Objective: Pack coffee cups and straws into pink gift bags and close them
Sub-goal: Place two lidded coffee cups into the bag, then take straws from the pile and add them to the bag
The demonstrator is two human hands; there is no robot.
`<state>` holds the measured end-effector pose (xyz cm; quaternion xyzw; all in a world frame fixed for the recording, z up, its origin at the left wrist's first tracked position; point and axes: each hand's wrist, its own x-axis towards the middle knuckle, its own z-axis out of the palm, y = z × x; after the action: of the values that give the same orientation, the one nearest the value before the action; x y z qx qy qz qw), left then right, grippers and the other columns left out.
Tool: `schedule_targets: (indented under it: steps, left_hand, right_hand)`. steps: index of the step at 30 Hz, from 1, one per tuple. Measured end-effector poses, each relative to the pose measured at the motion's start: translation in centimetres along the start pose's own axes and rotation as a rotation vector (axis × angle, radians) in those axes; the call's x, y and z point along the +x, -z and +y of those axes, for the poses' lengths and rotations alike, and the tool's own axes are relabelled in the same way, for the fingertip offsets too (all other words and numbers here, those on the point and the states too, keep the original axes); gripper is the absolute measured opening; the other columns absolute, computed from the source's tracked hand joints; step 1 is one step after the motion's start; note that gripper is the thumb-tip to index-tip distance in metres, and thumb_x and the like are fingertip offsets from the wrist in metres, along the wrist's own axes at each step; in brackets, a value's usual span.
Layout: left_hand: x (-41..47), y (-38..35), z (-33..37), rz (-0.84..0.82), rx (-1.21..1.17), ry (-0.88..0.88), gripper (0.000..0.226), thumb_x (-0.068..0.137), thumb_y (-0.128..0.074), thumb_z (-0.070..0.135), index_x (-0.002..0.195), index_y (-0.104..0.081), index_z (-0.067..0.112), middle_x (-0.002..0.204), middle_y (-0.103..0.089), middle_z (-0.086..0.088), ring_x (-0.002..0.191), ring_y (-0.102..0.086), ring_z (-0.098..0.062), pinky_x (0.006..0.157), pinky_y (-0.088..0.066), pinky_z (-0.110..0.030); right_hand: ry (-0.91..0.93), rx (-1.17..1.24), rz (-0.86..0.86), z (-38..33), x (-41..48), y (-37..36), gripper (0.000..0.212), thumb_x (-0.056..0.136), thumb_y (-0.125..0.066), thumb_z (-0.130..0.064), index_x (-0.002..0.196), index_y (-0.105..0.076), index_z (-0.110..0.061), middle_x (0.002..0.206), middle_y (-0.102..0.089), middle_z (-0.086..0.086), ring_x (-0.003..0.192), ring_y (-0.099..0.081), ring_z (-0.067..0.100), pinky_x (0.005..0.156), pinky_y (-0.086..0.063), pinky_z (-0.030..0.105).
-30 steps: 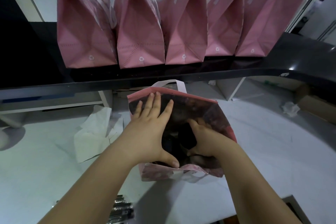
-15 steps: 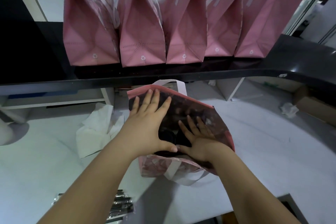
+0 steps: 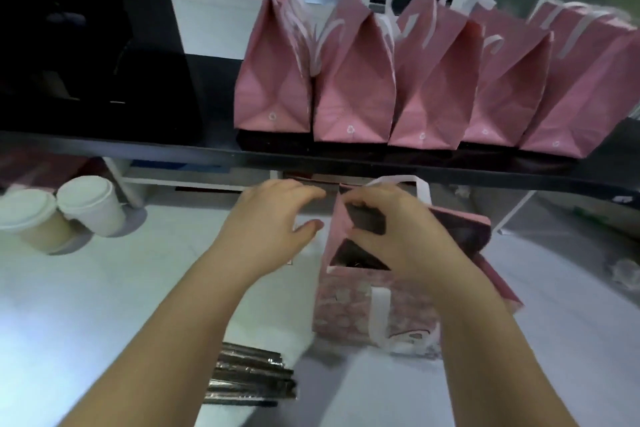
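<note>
- Head view: a pink gift bag is standing on the white table, near the front and a little to the right. Its top is part open and it is dark inside, so I cannot tell what is in it.
- The right hand is sitting on the top of this bag. Its fingers are bending around the far left corner of the bag's top edge, and its thumb is lying across the dark opening. It is pinching the paper there.
- The left hand is floating just beside the bag, on its left. Its fingers are curled loosely and partly open, and it is holding nothing. It is not touching the bag.
- A white ribbon handle is hanging down the front of the bag, and another one is sticking up at the back.
- Two coffee cups with white lids are standing side by side at the far left of the table, well apart from the bag.
- A pile of dark wrapped straws is lying near the front edge, under the left arm.
- Five closed pink bags are standing in a row on the black shelf behind the table.
</note>
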<state>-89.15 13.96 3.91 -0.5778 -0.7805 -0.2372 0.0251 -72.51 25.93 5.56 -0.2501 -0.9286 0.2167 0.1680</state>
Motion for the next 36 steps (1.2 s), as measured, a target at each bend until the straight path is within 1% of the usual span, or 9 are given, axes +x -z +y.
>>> schedule_targets:
  steps: [2, 5, 11, 15, 17, 21, 27, 33, 36]
  left_hand:
    - [-1.5, 1.1, -2.5, 0.023, 0.02, 0.096, 0.044, 0.086, -0.065, 0.039, 0.129, -0.058, 0.032, 0.123, -0.062, 0.007, 0.115, -0.053, -0.02, 0.094, -0.044, -0.038]
    - [-4.5, 2.1, -6.2, 0.033, 0.075, 0.232, 0.042, 0.087, -0.065, 0.038, 0.128, -0.059, 0.033, 0.123, -0.062, 0.007, 0.116, -0.052, -0.022, 0.095, -0.044, -0.04]
    - [-12.4, 0.7, -11.6, -0.023, 0.047, 0.538, 0.04, 0.084, -0.069, 0.032, 0.123, -0.061, 0.033, 0.111, -0.063, 0.007, 0.11, -0.053, -0.021, 0.088, -0.045, -0.038]
    - [-17.7, -2.8, -13.4, -0.128, -0.017, 0.693, 0.042, 0.084, -0.067, 0.031, 0.125, -0.059, 0.033, 0.121, -0.061, 0.007, 0.116, -0.05, -0.02, 0.094, -0.043, -0.038]
    - [-19.8, -4.6, -13.7, -0.165, -0.04, 0.735, 0.038, 0.086, -0.065, 0.03, 0.123, -0.06, 0.034, 0.122, -0.06, 0.007, 0.114, -0.051, -0.02, 0.093, -0.044, -0.037]
    - [-22.1, -6.9, -13.6, -0.174, -0.057, 0.774, 0.036, 0.084, -0.063, 0.026, 0.12, -0.062, 0.035, 0.119, -0.061, 0.009, 0.115, -0.051, -0.02, 0.09, -0.045, -0.036]
    - [-22.7, -7.1, -13.9, -0.092, -0.104, 0.797, 0.035, 0.083, -0.063, 0.023, 0.117, -0.064, 0.033, 0.115, -0.063, 0.009, 0.112, -0.052, -0.019, 0.088, -0.048, -0.039]
    - [-22.4, -7.0, -14.0, -0.073, -0.135, 0.798, 0.034, 0.086, -0.062, 0.025, 0.119, -0.063, 0.033, 0.12, -0.06, 0.009, 0.115, -0.05, -0.018, 0.088, -0.049, -0.039]
    - [-22.1, -6.9, -14.0, -0.062, -0.155, 0.774, 0.033, 0.087, -0.062, 0.025, 0.119, -0.064, 0.032, 0.12, -0.06, 0.009, 0.116, -0.05, -0.017, 0.088, -0.05, -0.039]
  right_hand:
    - [0.048, -0.05, -0.052, -2.4, 1.1, -2.5, 0.046, 0.082, -0.071, -0.025, 0.126, -0.06, -0.029, 0.125, -0.059, -0.007, 0.114, -0.052, 0.015, 0.097, -0.044, 0.032]
    - [0.104, -0.104, -0.135, -5.0, 2.3, -5.9, 0.044, 0.087, -0.066, -0.027, 0.13, -0.057, -0.027, 0.131, -0.056, -0.005, 0.121, -0.047, 0.02, 0.101, -0.041, 0.035]
    - [0.294, -0.324, -0.238, -8.2, 1.5, -13.9, 0.04, 0.086, -0.059, -0.01, 0.124, -0.055, -0.021, 0.117, -0.057, 0.002, 0.108, -0.05, 0.026, 0.088, -0.044, 0.039]
    - [0.274, -0.22, -0.518, -7.0, 0.0, -20.3, 0.045, 0.088, -0.053, -0.001, 0.128, -0.057, -0.022, 0.122, -0.057, 0.003, 0.113, -0.049, 0.026, 0.092, -0.043, 0.036]
    - [0.219, -0.223, -0.611, -5.3, -0.9, -23.1, 0.034, 0.093, -0.053, -0.01, 0.125, -0.06, -0.021, 0.121, -0.059, 0.002, 0.112, -0.05, 0.025, 0.091, -0.044, 0.037]
    - [0.099, -0.212, -0.529, -2.4, -3.1, -27.5, 0.023, 0.095, -0.053, -0.038, 0.11, -0.061, -0.023, 0.107, -0.057, -0.002, 0.101, -0.05, 0.023, 0.082, -0.046, 0.037]
    - [0.063, -0.052, -0.294, -1.7, -4.4, -29.9, 0.009, 0.089, -0.066, -0.026, 0.094, -0.071, -0.02, 0.091, -0.064, -0.002, 0.089, -0.054, 0.022, 0.077, -0.049, 0.039]
    - [-0.124, 0.128, -0.33, -1.3, -3.1, -29.7, 0.009, 0.091, -0.061, -0.02, 0.084, -0.058, -0.022, 0.089, -0.056, -0.006, 0.087, -0.053, 0.015, 0.08, -0.051, 0.038]
    - [-0.209, 0.198, -0.369, -1.1, -2.5, -29.1, 0.012, 0.097, -0.051, -0.021, 0.087, -0.048, -0.026, 0.082, -0.057, -0.007, 0.076, -0.057, 0.013, 0.072, -0.054, 0.041]
